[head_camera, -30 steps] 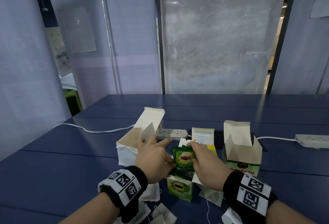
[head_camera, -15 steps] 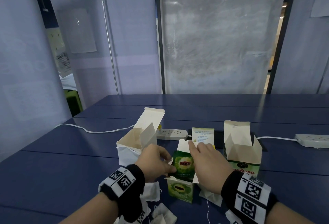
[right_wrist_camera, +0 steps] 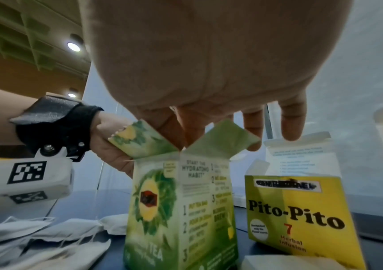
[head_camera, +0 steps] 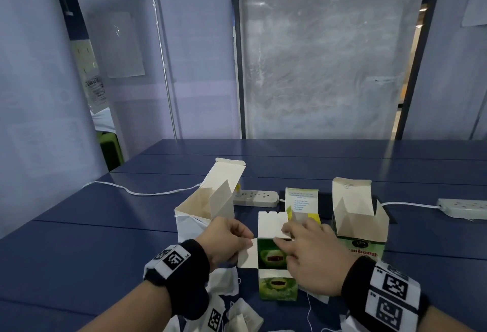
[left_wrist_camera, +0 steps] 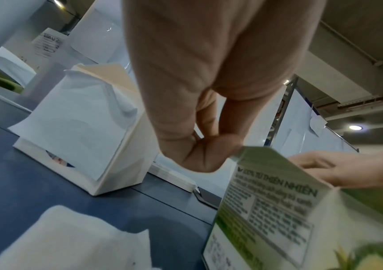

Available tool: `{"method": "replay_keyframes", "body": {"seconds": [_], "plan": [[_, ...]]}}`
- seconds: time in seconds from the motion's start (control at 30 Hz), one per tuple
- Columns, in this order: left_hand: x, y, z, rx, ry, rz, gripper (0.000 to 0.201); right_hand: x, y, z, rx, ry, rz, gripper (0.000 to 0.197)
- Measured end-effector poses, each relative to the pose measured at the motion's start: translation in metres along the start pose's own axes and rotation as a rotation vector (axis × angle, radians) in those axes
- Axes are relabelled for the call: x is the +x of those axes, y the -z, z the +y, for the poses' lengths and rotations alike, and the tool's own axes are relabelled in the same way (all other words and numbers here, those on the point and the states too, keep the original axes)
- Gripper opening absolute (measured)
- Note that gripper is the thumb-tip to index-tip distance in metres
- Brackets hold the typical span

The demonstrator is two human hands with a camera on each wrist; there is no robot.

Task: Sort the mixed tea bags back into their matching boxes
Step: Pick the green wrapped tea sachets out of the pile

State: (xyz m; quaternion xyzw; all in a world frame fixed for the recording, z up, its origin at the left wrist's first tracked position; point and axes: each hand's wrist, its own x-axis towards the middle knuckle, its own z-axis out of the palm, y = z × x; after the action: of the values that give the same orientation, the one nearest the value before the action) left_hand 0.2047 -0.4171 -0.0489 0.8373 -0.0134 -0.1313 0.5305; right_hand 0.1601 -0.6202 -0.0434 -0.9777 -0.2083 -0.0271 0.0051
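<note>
A green tea box (head_camera: 277,284) stands open in front of me, a green sachet (head_camera: 271,255) sunk into its mouth. My left hand (head_camera: 228,239) pinches the box's left side flap (head_camera: 247,255) between thumb and fingers; the left wrist view shows that pinch (left_wrist_camera: 208,146) at the top corner of the green box (left_wrist_camera: 266,210). My right hand (head_camera: 308,252) hovers over the opening, fingers fairly straight. In the right wrist view its fingertips (right_wrist_camera: 185,131) reach down between the flaps of the green box (right_wrist_camera: 178,210).
An open white box (head_camera: 203,207) stands to the left, a yellow Pito-Pito box (right_wrist_camera: 301,215) behind, and an open green-fronted box (head_camera: 361,226) to the right. Several loose white tea bags (head_camera: 237,316) lie near my wrists. Two power strips (head_camera: 255,197) (head_camera: 461,207) lie further back.
The green sachet, held above the box a second ago, has gone down into it. My left hand has moved to pinch the side flap, and my right fingers followed the sachet down.
</note>
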Motion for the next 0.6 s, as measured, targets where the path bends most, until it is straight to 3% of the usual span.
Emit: {"method": "replay_keyframes", "body": {"seconds": [0.37,0.6], "plan": [[-0.001,-0.002,-0.002,0.001,-0.039,0.082,0.007,-0.02,-0.005,-0.001,0.07,0.003,-0.089,0.056],[0.0,0.003,-0.001,0.015,-0.052,0.135,0.019,-0.015,-0.012,-0.001,0.175,-0.051,0.025,0.055]]}}
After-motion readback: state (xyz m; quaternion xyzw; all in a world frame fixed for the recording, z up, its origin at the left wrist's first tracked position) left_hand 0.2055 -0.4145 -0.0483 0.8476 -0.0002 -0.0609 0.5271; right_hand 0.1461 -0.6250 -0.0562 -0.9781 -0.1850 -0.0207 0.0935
